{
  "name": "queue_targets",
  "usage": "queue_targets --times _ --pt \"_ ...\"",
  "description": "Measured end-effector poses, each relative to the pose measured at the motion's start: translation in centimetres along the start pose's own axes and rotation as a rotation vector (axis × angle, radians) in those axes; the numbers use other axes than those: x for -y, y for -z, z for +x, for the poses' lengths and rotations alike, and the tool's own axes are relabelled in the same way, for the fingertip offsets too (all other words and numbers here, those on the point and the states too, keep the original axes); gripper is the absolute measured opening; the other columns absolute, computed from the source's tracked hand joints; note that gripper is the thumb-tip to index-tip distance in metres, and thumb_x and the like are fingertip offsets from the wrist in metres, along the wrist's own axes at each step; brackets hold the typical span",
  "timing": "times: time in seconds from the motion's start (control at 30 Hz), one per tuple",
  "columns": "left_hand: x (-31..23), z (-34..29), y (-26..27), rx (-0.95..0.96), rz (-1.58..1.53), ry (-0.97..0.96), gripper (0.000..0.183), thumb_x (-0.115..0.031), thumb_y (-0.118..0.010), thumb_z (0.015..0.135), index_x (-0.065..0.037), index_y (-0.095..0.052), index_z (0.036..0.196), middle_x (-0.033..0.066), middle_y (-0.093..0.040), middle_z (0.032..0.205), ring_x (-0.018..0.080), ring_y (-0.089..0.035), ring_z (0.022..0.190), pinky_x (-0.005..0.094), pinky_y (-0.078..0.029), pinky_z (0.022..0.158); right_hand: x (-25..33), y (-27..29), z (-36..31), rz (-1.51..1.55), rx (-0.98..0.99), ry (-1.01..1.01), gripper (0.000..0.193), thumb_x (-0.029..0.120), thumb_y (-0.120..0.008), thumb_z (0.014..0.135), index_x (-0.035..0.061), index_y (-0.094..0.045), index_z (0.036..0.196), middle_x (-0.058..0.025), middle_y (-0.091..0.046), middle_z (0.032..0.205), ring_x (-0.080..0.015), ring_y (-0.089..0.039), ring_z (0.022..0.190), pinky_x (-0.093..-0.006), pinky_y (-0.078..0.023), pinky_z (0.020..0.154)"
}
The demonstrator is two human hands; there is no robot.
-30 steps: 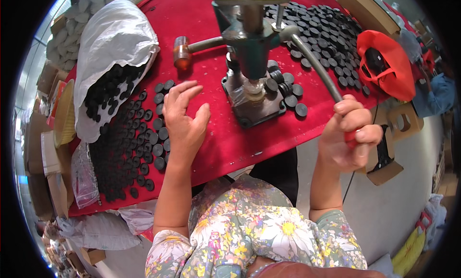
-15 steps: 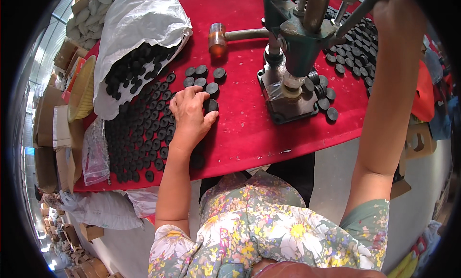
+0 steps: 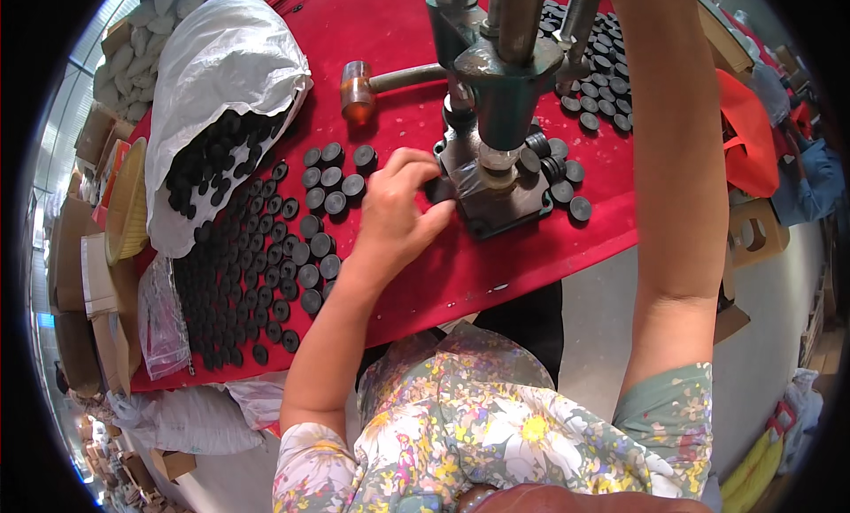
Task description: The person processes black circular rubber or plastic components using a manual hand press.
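My left hand (image 3: 400, 214) pinches a black round cap (image 3: 440, 191) between thumb and fingers at the left edge of the press base (image 3: 505, 203). The dark green bench press (image 3: 509, 97) stands on the red-covered table, its ram down over a pale ring-shaped fixture (image 3: 498, 159) on the base. My right forearm (image 3: 677, 159) reaches up along the press's right side. The right hand lies at the upper edge of the picture, its fingers cut off. Several black caps (image 3: 562, 191) lie and lean against the base's right side.
Left of my left hand, many black caps (image 3: 257, 283) spread over the red cloth (image 3: 425, 287). A white sack (image 3: 226, 61) spills more caps. A mallet (image 3: 359, 92) lies behind, its handle toward the press. More caps (image 3: 602, 75) cover the far right. A red bag (image 3: 748, 132) hangs beyond.
My left hand has moved right, from the loose caps to the press base, carrying a cap. My right hand has moved left and up to the picture's edge. The whole view has shifted slightly.
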State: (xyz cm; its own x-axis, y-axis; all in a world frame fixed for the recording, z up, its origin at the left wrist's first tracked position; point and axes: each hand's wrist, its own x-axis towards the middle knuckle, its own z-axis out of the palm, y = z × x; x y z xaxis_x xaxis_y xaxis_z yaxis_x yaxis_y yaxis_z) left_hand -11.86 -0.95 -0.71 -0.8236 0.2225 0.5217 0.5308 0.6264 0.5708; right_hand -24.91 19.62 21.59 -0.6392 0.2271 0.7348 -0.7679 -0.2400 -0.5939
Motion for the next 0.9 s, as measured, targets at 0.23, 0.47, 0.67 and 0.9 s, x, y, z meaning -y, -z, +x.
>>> queue_targets --times 0.23,0.47,0.67,0.9 --pt "-2.4 3.3 -5.8 -0.083 -0.323 0.348 0.037 -0.001 -0.081 0.064 0.005 -0.068 0.098 0.0125 -0.065 0.105 0.0291 -0.064 0.096 0.0406 -0.053 0.083 0.7 0.0 -0.5 0.025 0.006 -0.075 0.025 0.029 -0.063 0.098 0.0104 -0.059 0.081 0.0014 -0.052 0.069 -0.0096 -0.048 0.060 -0.0262 -0.040 0.057" --pt "-1.8 3.5 -7.9 -0.185 -0.233 0.199 0.042 -0.006 -0.086 0.060 -0.001 -0.071 0.099 0.0118 -0.067 0.107 0.0315 -0.062 0.101 0.0419 -0.052 0.087 0.2 0.4 0.0 0.058 0.035 -0.018 0.024 0.027 -0.063 0.097 0.0100 -0.057 0.081 0.0012 -0.052 0.069 -0.0095 -0.048 0.059 -0.0257 -0.040 0.057" --pt "-1.2 3.2 -8.0 -0.149 -0.188 0.277 0.046 -0.009 -0.087 0.060 -0.001 -0.070 0.101 0.0090 -0.065 0.112 0.0298 -0.057 0.107 0.0421 -0.046 0.094 1.7 2.1 -3.0 -0.003 0.029 0.203 0.024 0.032 -0.061 0.099 0.0092 -0.062 0.090 0.0012 -0.050 0.069 -0.0095 -0.047 0.060 -0.0249 -0.040 0.057" --pt "-1.1 3.3 -8.0 -0.090 -0.220 0.292 0.054 -0.011 -0.089 0.060 -0.001 -0.068 0.110 0.0094 -0.062 0.119 0.0297 -0.054 0.114 0.0418 -0.043 0.099 4.2 11.0 -8.4 0.340 0.441 0.245 0.046 0.041 -0.042 0.102 0.0026 -0.062 0.118 -0.0042 -0.039 0.083 -0.0223 -0.039 0.083 -0.0404 -0.035 0.085"
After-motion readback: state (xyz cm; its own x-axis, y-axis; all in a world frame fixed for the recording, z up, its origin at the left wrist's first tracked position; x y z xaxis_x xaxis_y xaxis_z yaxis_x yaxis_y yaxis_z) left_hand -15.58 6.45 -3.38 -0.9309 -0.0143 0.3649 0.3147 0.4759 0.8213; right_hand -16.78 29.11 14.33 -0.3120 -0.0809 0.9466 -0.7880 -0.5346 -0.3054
